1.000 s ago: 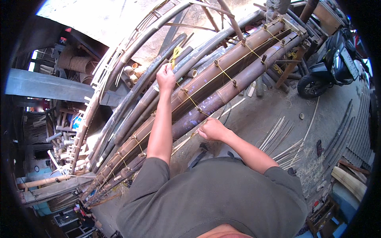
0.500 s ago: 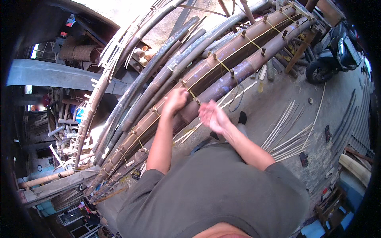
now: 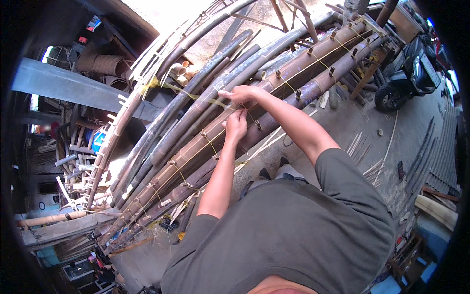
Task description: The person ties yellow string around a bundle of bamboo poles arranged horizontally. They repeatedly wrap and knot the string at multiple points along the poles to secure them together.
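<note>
Long brown bamboo poles [image 3: 313, 63] lie side by side on a rack, bound with yellow cord [image 3: 208, 142] at several points. My left hand [image 3: 236, 125] is closed on the cord over the near poles, fingers pinched. Just above it, my right hand [image 3: 241, 93] reaches across and pinches a taut yellow cord [image 3: 196, 97] that runs off to the left toward a yellow knot on the pale slats.
Darker grey bamboo poles [image 3: 205, 83] and pale split slats [image 3: 147, 63] lean behind the rack. A parked motorbike [image 3: 409, 73] stands at the upper right. Loose bamboo strips [image 3: 362, 147] lie on the concrete floor; clutter and a grey beam [image 3: 68, 85] fill the left.
My right hand rose from low near my body and crossed over to the cord above the poles. My left hand dropped back along the poles toward me.
</note>
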Action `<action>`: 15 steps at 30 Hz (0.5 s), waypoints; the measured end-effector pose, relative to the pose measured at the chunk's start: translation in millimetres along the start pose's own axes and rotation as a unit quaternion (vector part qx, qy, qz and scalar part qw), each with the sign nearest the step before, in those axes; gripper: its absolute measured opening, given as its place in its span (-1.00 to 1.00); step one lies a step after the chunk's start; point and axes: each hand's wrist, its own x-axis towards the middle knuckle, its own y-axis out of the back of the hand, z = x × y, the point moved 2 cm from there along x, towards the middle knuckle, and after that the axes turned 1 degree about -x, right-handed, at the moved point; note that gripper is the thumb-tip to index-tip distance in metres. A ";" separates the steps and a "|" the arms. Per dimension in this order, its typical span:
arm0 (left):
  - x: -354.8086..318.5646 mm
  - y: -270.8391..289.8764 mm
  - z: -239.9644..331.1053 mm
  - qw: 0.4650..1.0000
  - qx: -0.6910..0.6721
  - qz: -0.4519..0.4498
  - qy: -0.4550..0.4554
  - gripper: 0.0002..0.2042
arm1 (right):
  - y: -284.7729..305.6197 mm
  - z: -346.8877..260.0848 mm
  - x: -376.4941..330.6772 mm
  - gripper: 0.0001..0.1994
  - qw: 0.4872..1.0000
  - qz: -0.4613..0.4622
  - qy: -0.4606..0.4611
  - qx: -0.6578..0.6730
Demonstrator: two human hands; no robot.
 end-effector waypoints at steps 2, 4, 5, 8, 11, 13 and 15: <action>1.2 -1.7 1.6 1.000 -0.003 -0.014 0.007 -0.70 | 10.8 6.4 1.3 -0.28 0.966 0.102 0.154 0.178; 2.9 2.0 -12.6 1.000 0.006 -0.016 0.020 -0.71 | 18.8 -19.8 -53.0 -0.49 0.829 -0.038 0.201 0.521; 0.1 0.6 -14.5 0.999 0.031 0.005 0.014 -0.72 | 27.3 -28.3 -88.2 -0.57 0.758 -0.091 0.214 0.609; -8.3 -0.9 -0.8 0.997 -0.006 0.048 -0.062 -0.74 | 34.1 -35.9 -158.0 -0.57 0.846 -0.066 0.294 0.439; -0.4 -4.7 4.4 1.000 -0.003 0.014 -0.001 -0.70 | 9.0 2.9 -67.0 -0.41 0.954 0.222 0.150 0.135; -3.0 -4.6 -0.5 0.999 0.010 0.027 0.023 -0.67 | -21.4 21.9 -24.5 -0.30 0.966 0.240 0.064 -0.068; 3.3 -8.2 -4.7 0.999 0.005 0.042 -0.011 -0.68 | -17.8 24.9 7.0 -0.40 0.977 0.152 0.134 0.066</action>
